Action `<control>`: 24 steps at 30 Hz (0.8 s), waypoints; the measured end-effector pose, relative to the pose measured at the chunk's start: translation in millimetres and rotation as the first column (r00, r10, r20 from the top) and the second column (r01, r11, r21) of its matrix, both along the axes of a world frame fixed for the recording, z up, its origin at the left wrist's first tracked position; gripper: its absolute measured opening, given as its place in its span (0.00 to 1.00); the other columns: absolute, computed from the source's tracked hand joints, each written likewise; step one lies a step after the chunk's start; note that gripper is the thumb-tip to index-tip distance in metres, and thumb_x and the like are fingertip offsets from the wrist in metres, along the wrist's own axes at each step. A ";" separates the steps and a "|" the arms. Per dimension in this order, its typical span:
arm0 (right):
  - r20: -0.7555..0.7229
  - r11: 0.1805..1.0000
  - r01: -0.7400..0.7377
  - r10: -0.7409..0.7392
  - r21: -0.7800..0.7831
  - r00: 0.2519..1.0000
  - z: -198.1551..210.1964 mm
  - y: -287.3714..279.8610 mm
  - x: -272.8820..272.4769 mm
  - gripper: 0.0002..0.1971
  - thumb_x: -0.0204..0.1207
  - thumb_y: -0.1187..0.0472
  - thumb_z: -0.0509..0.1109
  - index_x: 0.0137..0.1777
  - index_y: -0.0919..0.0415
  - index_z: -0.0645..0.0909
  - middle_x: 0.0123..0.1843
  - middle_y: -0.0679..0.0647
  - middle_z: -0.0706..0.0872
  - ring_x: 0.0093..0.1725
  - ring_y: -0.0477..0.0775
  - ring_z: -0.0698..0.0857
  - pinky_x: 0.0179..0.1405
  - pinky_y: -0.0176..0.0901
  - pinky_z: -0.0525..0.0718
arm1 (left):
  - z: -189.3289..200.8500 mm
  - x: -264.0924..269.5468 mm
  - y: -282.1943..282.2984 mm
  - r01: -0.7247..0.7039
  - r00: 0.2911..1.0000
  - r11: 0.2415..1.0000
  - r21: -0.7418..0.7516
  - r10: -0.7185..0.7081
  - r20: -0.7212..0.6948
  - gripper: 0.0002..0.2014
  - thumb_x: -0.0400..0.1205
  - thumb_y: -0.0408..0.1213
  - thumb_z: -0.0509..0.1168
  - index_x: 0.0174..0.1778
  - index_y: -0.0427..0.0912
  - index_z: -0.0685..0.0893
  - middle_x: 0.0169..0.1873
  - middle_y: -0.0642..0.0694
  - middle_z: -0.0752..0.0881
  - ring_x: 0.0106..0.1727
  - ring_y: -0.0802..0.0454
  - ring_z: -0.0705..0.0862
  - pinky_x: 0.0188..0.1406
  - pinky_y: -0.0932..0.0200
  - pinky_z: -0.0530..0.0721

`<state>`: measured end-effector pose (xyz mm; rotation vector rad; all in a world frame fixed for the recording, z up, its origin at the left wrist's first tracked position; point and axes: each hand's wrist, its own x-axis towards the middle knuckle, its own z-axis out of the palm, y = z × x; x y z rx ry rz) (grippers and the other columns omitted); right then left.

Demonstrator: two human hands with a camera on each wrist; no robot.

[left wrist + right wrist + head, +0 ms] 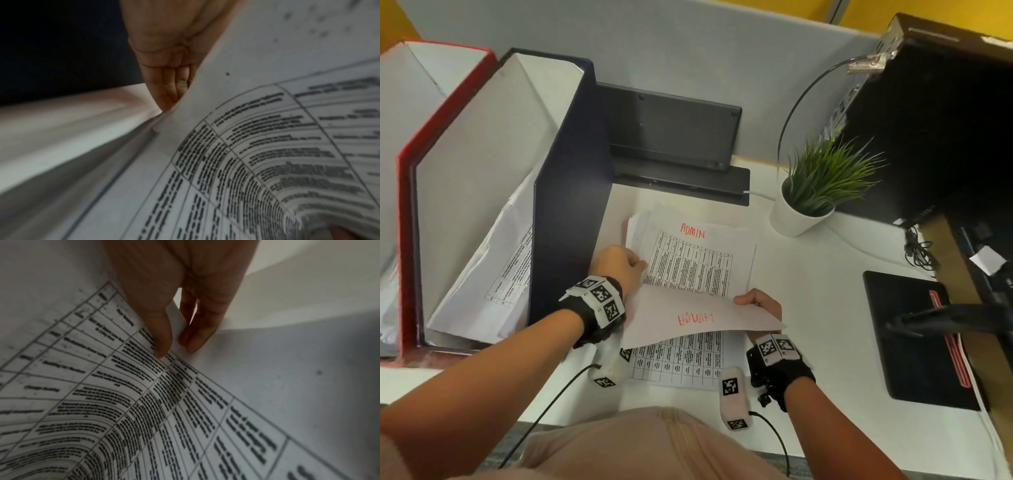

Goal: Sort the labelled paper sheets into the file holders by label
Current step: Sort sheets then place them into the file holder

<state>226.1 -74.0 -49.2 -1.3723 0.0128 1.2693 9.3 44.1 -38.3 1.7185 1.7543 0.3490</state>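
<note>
I hold one curled sheet [698, 317] over the paper stack [698, 263] at the desk's [808, 308] near middle. My left hand [618, 265] pinches its left edge, my right hand [760, 305] its right edge, thumb [158, 331] over and fingers [197, 335] under. The navy file holder [571, 192] stands just left of the stack, the red file holder [404, 205] farther left.
</note>
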 end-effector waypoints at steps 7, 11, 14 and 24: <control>0.682 0.955 -0.239 0.295 -0.178 0.669 -6.9 -3.7 0.5 0.16 0.65 0.83 0.68 0.37 0.62 0.71 0.33 0.50 0.75 0.33 0.45 0.73 0.28 0.26 0.73 | -3.9 -10.3 -19.7 0.039 0.952 0.944 0.328 -0.134 0.274 0.07 0.76 0.31 0.70 0.45 0.47 0.89 0.41 0.54 0.86 0.38 0.61 0.84 0.40 0.72 0.80; 0.531 0.984 -0.168 0.172 -0.057 0.830 -3.7 -0.8 -1.1 0.30 0.66 0.83 0.71 0.62 0.60 0.65 0.42 0.49 0.78 0.38 0.43 0.78 0.27 0.22 0.79 | -0.4 -11.6 -28.9 -0.066 0.926 0.980 0.190 -0.010 0.376 0.09 0.76 0.32 0.67 0.36 0.53 0.83 0.36 0.53 0.88 0.39 0.59 0.86 0.39 0.68 0.82; 0.230 0.992 -0.115 0.101 0.045 0.968 3.1 5.4 0.8 0.18 0.78 0.73 0.63 0.66 0.60 0.76 0.50 0.57 0.86 0.46 0.54 0.84 0.37 0.34 0.86 | 4.6 -13.2 -32.4 -0.042 0.899 0.993 0.110 -0.010 0.438 0.11 0.75 0.24 0.65 0.34 0.45 0.84 0.39 0.54 0.87 0.44 0.62 0.84 0.42 0.73 0.78; 0.212 0.985 -0.154 0.167 -0.079 0.963 4.3 0.7 5.4 0.16 0.72 0.84 0.61 0.33 0.63 0.76 0.19 0.47 0.82 0.21 0.43 0.82 0.17 0.26 0.76 | 12.7 -9.6 -0.7 -0.175 0.931 0.966 -0.192 0.226 0.286 0.08 0.80 0.36 0.66 0.44 0.34 0.86 0.37 0.43 0.85 0.39 0.49 0.81 0.46 0.59 0.78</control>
